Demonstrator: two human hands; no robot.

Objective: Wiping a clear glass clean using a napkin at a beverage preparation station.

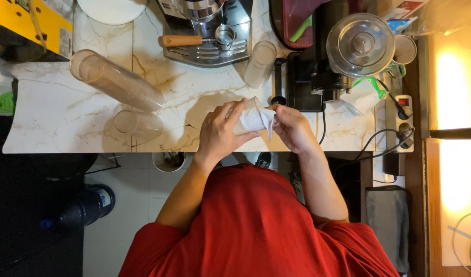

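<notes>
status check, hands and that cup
Left hand grips clear plastic cup, tipped sideways. Right hand pushes white cloth at its mouth. Nothing blocking.

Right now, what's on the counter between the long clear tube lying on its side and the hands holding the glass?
In the head view, a short clear cup stands between the clear tube and the left hand; otherwise only bare marble counter.
</notes>
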